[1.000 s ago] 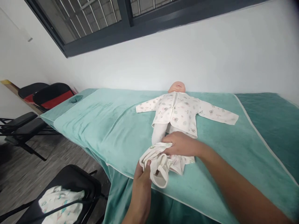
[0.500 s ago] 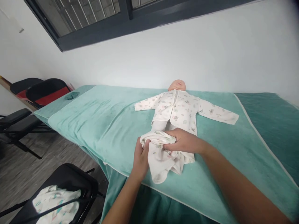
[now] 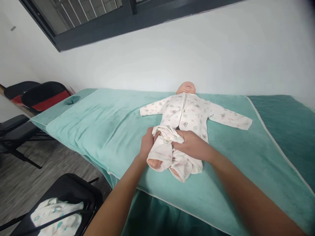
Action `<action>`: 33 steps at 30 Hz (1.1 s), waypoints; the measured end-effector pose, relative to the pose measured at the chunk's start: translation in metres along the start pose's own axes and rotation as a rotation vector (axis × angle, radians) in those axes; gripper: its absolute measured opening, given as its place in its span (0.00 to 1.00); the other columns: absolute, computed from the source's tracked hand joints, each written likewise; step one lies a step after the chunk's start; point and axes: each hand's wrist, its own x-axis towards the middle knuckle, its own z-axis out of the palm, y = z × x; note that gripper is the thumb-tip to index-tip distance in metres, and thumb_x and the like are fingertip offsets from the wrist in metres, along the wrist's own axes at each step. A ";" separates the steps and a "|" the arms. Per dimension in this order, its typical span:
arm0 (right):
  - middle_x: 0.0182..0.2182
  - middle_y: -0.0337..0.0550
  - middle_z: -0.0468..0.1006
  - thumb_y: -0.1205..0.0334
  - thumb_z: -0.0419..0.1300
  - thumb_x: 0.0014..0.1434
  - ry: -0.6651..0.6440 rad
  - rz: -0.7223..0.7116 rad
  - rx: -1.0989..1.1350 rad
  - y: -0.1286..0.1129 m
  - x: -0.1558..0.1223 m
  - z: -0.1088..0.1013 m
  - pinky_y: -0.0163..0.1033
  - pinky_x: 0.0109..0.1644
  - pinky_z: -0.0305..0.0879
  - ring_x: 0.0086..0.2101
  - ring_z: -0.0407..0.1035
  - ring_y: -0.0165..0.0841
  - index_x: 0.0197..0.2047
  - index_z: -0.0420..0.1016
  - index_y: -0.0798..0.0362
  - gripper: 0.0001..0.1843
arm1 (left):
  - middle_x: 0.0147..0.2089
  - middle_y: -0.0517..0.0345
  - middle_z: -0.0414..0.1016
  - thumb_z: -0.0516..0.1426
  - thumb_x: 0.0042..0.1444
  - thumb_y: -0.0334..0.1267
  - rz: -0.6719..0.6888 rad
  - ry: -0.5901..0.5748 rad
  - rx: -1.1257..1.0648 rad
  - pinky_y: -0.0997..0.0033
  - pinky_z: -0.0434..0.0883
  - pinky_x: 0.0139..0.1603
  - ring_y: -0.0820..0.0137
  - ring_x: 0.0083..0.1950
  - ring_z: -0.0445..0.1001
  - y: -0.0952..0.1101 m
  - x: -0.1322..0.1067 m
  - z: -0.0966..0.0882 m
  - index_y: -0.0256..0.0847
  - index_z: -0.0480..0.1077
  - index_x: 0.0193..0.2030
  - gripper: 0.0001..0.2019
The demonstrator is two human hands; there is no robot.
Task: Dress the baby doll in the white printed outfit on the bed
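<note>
A baby doll (image 3: pixel 186 88) lies on its back, head toward the wall, in a white patterned long-sleeved top (image 3: pixel 194 111) with both sleeves spread. White patterned baby pants (image 3: pixel 159 152) are bunched around its legs, and the feet show inside the leg openings. My left hand (image 3: pixel 147 142) is closed on the left side of the gathered waistband. My right hand (image 3: pixel 193 144) pinches the right side of it, just below the top's hem. Folded cloth hides some of my fingertips.
Green cloth (image 3: pixel 103 124) covers the long bed, which stands against a white wall under a window. A black chair (image 3: pixel 71 186) at the lower left bears a crumpled white patterned garment (image 3: pixel 57 216). More black and red chairs (image 3: pixel 46 95) stand beyond the bed's left end.
Both hands have moved up toward the top with the waistband, drawing the pants further up the legs. The doll's feet now show at the leg openings.
</note>
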 end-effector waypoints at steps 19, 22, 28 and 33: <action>0.30 0.37 0.72 0.48 0.63 0.59 0.134 0.000 0.425 0.021 -0.010 -0.037 0.33 0.33 0.59 0.30 0.64 0.28 0.45 0.71 0.52 0.18 | 0.39 0.51 0.78 0.56 0.57 0.51 -0.066 -0.033 0.102 0.63 0.66 0.44 0.55 0.43 0.75 0.005 -0.001 -0.001 0.45 0.70 0.49 0.17; 0.32 0.38 0.74 0.51 0.68 0.54 0.255 -0.010 0.461 0.029 -0.010 -0.046 0.33 0.34 0.60 0.31 0.65 0.27 0.43 0.72 0.52 0.18 | 0.40 0.52 0.78 0.55 0.58 0.52 -0.042 -0.068 0.101 0.64 0.65 0.43 0.56 0.43 0.74 0.001 -0.002 -0.002 0.45 0.69 0.48 0.17; 0.35 0.42 0.76 0.52 0.67 0.54 0.348 -0.021 0.329 0.034 -0.009 -0.035 0.35 0.38 0.65 0.36 0.70 0.32 0.39 0.75 0.52 0.14 | 0.43 0.54 0.77 0.51 0.61 0.50 0.103 -0.107 -0.019 0.66 0.67 0.44 0.62 0.43 0.73 -0.001 -0.008 -0.004 0.42 0.68 0.45 0.15; 0.31 0.40 0.75 0.56 0.62 0.59 0.519 -0.053 0.227 0.039 -0.012 -0.024 0.36 0.33 0.64 0.30 0.68 0.31 0.37 0.74 0.51 0.08 | 0.32 0.60 0.72 0.55 0.60 0.52 0.063 -0.094 -0.258 0.72 0.64 0.37 0.70 0.35 0.67 -0.010 -0.008 -0.007 0.39 0.70 0.34 0.17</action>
